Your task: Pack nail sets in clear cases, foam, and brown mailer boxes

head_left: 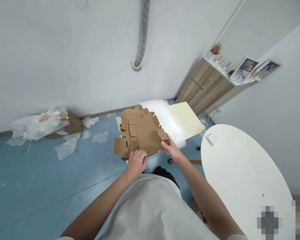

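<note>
Several flattened cardboard boxes [147, 131] lie in a brown stack in front of me, with folded flaps and slots along their left side. My left hand [137, 162] is closed over the near edge of the cardboard, its fingers curled. At the near right corner, my right hand [172, 149] grips the cardboard by a raised flap, thumb on top and fingers beneath. Beneath and behind the stack lie white sheets [162, 116] and a pale yellow board [188, 120].
A white oval table [242, 173] stands to my right. Behind it is a wood-grain cabinet [207, 86] with framed pictures and a plant. Crumpled white wrapping [37, 125] and a brown box [75, 123] lie by the wall at left, on blue floor.
</note>
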The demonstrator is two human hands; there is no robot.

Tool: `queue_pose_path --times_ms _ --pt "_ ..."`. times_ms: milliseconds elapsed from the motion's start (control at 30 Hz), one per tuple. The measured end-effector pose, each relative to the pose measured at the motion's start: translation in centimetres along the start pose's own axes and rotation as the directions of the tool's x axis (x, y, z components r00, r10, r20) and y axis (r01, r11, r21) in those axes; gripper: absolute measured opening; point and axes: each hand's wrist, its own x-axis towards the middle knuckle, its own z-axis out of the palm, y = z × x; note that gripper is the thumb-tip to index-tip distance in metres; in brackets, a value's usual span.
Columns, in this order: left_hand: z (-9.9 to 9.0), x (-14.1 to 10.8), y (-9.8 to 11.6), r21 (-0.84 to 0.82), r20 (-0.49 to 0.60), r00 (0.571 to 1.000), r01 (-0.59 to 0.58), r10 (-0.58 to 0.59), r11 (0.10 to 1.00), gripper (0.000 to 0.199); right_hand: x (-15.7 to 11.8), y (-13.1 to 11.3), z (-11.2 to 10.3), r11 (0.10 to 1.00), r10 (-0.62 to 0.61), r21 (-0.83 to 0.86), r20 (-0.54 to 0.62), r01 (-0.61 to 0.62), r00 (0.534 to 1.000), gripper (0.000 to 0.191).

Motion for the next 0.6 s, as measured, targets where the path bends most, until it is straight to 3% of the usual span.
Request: queue_pose_path --times_ms 100,200,267,433,600 --pt "1.1 -0.2 1.1 -0.017 0.049 0.998 -0.035 0.036 0.999 0.020 -0.1 -0.4 -1.0 0.983 -0.009 -0.179 -0.195 -0.026 0.981 0.063" --pt "1.6 0.1 2.4 -0.025 0.110 0.993 -0.038 0.040 0.999 0.018 -0.5 -0.1 -2.6 0.910 -0.086 -0.414 -0.236 -0.020 0.968 0.047" --pt "1.6 0.5 3.3 -0.020 0.109 0.994 -0.022 0.024 1.000 0.017 -1.2 0.3 -4.0 0.877 -0.123 -0.480 -0.272 -0.023 0.955 0.045" --pt "2.6 2.5 6.0 -0.002 -0.065 0.993 0.098 -0.098 0.995 0.055 -4.4 1.2 -9.1 0.913 -0.229 -0.402 -0.377 0.064 0.897 0.043" --pt "7.3 5.1 10.1 -0.169 -0.085 0.951 0.281 -0.298 0.945 0.101 -9.9 2.8 -15.7 0.934 -0.342 -0.275 -0.515 0.226 0.786 0.041"
